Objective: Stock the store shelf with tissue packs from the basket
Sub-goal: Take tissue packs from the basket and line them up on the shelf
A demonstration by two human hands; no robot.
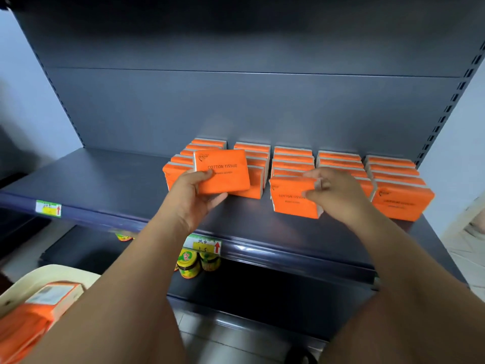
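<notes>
Basket (39,277) (lower left) — left hand (191,198) grips tissue pack (223,172), right hand (338,195) pinches shelved pack (290,204).

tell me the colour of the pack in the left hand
Orange with dark lettering; the pack in the left hand shows best in the head view.

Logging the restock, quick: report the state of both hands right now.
Left hand: holding a lifted tissue pack.
Right hand: pinching the front pack of the middle row.
</notes>
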